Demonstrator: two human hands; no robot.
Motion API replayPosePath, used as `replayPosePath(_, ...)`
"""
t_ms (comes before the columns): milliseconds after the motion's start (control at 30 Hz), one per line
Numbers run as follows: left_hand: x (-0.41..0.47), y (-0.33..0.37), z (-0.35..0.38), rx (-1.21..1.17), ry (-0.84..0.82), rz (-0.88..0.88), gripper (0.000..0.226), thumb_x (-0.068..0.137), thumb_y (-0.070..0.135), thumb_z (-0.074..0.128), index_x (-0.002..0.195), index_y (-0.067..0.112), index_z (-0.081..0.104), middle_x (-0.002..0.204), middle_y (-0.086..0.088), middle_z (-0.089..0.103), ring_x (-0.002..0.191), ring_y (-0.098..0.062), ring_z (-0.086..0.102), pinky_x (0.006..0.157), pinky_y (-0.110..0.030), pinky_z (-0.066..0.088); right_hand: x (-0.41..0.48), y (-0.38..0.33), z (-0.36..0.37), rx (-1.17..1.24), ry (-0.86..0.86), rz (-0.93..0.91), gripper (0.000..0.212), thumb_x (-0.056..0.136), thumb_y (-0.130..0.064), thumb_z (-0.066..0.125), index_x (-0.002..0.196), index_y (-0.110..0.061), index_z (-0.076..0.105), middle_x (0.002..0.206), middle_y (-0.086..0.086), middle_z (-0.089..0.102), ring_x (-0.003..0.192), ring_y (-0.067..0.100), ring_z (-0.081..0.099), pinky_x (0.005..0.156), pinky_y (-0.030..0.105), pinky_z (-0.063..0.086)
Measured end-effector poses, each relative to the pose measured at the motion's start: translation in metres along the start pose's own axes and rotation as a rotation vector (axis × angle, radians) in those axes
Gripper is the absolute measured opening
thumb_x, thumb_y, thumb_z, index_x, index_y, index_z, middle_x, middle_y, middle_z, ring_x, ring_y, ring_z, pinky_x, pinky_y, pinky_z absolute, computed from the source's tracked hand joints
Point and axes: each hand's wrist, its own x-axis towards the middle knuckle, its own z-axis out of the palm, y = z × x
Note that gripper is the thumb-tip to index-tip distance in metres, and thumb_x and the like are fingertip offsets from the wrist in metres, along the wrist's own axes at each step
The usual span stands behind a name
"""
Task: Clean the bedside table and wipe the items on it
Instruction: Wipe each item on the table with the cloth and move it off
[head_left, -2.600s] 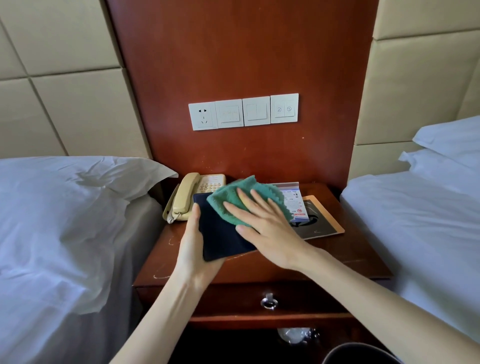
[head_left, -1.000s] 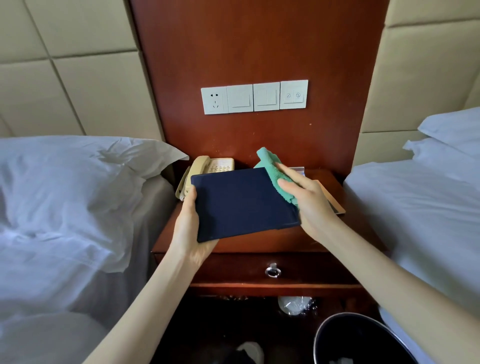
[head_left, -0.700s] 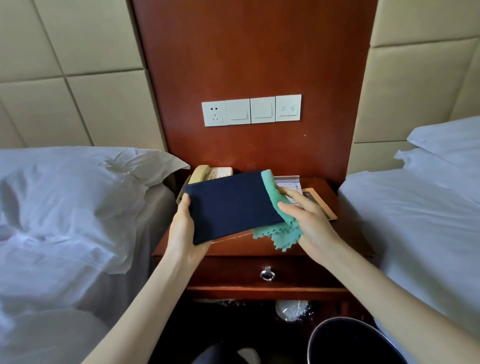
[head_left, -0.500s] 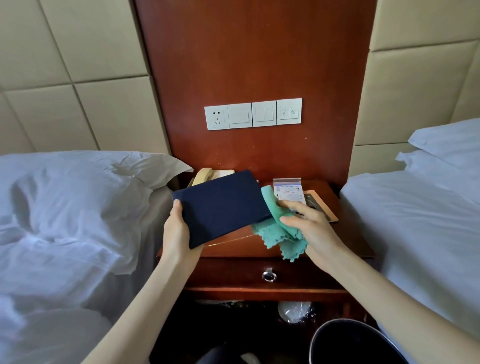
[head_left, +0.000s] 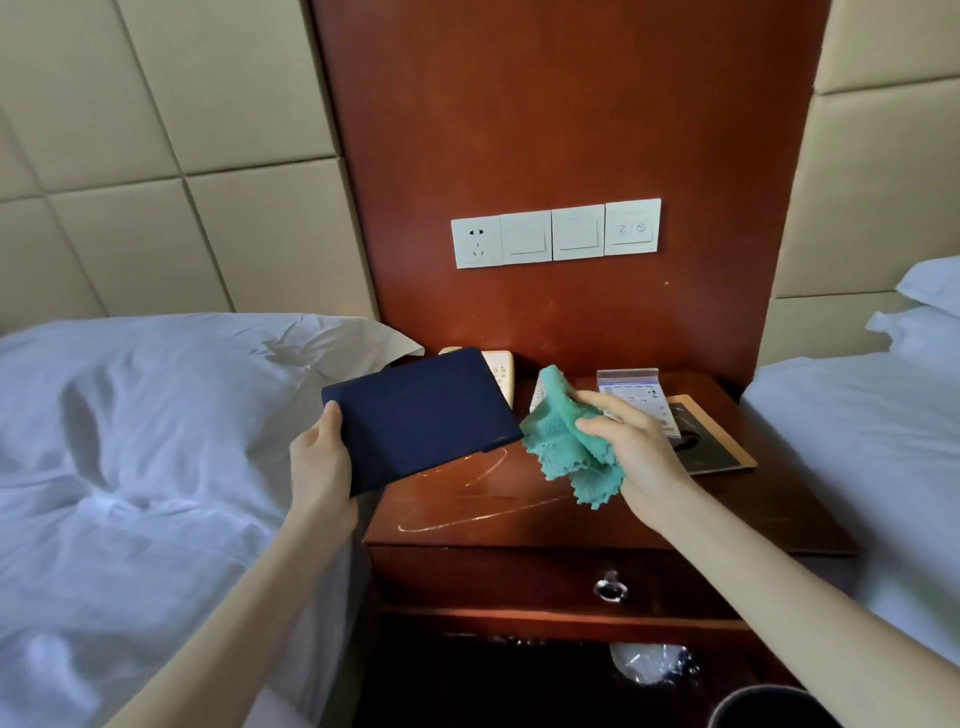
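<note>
Head camera: at frame centre, the left hand (head_left: 323, 457) grips a dark blue folder (head_left: 421, 418) by its corner above the wooden surface (head_left: 519, 499). Right hand (head_left: 641, 452) fingers clutch a bunched green cloth (head_left: 563, 434) beside it.

Left hand (head_left: 323, 460) gripping dark blue folder (head_left: 421, 415) above bedside table (head_left: 519, 514); right hand (head_left: 641, 457) clutching green cloth (head_left: 563, 441).

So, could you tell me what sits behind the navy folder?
A beige telephone: only its keypad edge shows past the navy folder, which the left hand holds. The rest is covered.
</note>
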Motion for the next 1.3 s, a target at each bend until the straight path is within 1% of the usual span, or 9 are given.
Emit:
replayPosePath(167,0.047,0.015,-0.057,0.144,0.024,0.087,0.042,0.091,0.040,0.055,0.060,0.014,0.045,0.060,0.006,0.047,0.057,-0.013,0.043,0.053,-0.026,0.033,0.019,0.003,0.051,-0.004,-0.065,-0.022,0.031,0.087,-0.006,0.059,0.099,-0.032,0.071,0.103,0.001,0.070,0.094,0.014,0.068,0.072,0.029,0.052)
replayPosePath(267,0.073,0.028,-0.101,0.245,0.003,0.142,0.038,0.085,0.043,0.060,0.072,0.011,0.047,0.071,-0.004,0.038,0.067,-0.018,0.035,0.059,-0.031,0.027,0.025,0.008,0.080,-0.004,-0.110,-0.032,0.030,0.088,-0.005,0.058,0.096,-0.032,0.071,0.103,0.001,0.070,0.097,0.017,0.067,0.075,0.030,0.052)
replayPosePath(500,0.112,0.062,-0.198,0.485,0.010,0.159,0.036,0.080,0.047,0.068,0.071,0.013,0.066,0.075,-0.004,0.058,0.070,-0.018,0.052,0.066,-0.033,0.038,0.040,0.014,0.137,-0.027,-0.164,-0.032,0.030,0.086,-0.001,0.058,0.094,-0.028,0.071,0.106,0.006,0.068,0.098,0.021,0.065,0.085,0.034,0.053)
replayPosePath(667,0.126,0.074,-0.251,0.632,0.045,0.108,0.027,0.081,0.047,0.069,0.065,0.025,0.075,0.061,0.013,0.071,0.056,-0.001,0.065,0.057,-0.022,0.044,0.053,0.024,0.162,-0.070,-0.158,-0.039,0.032,0.085,-0.001,0.060,0.086,-0.031,0.071,0.099,-0.001,0.067,0.091,0.016,0.065,0.070,0.028,0.051)
replayPosePath(800,0.140,0.065,-0.286,0.811,0.059,0.047,0.033,0.080,0.051,0.067,0.066,0.023,0.077,0.061,0.001,0.072,0.063,-0.017,0.067,0.058,-0.028,0.050,0.061,0.034,0.175,-0.093,-0.143,-0.029,0.033,0.084,-0.001,0.060,0.084,-0.032,0.071,0.094,-0.007,0.066,0.088,0.013,0.065,0.063,0.025,0.048)
replayPosePath(933,0.155,0.049,-0.308,1.022,0.133,0.004,0.060,0.079,0.050,0.069,0.037,0.017,0.042,0.039,0.004,0.039,0.045,-0.018,0.041,0.049,-0.028,0.029,0.066,0.043,0.183,-0.107,-0.149,-0.029,0.033,0.084,-0.002,0.060,0.084,-0.032,0.071,0.096,-0.005,0.068,0.086,0.011,0.066,0.064,0.024,0.048)
replayPosePath(967,0.159,0.045,-0.311,1.091,0.141,0.033,0.058,0.081,0.047,0.068,0.041,0.019,0.036,0.043,0.002,0.037,0.045,-0.018,0.037,0.049,-0.028,0.026,0.066,0.045,0.185,-0.109,-0.157,-0.028,0.033,0.084,-0.002,0.060,0.084,-0.032,0.071,0.095,-0.004,0.069,0.085,0.011,0.067,0.064,0.024,0.048)
replayPosePath(1100,0.168,0.030,-0.313,1.244,0.034,0.108,0.011,0.085,0.027,0.068,0.083,0.016,0.068,0.085,-0.009,0.070,0.071,-0.020,0.058,0.061,-0.029,0.041,0.064,0.050,0.191,-0.111,-0.188,-0.022,0.034,0.085,0.000,0.059,0.084,-0.032,0.072,0.092,-0.004,0.070,0.078,0.009,0.070,0.059,0.020,0.051)
replayPosePath(1300,0.173,0.023,-0.289,1.278,0.064,0.284,0.019,0.087,0.012,0.060,0.104,0.006,0.067,0.104,-0.014,0.069,0.092,-0.029,0.061,0.080,-0.035,0.044,0.065,0.050,0.194,-0.115,-0.217,-0.046,0.035,0.085,0.002,0.058,0.088,-0.030,0.071,0.091,-0.005,0.070,0.070,0.000,0.070,0.052,0.012,0.050)
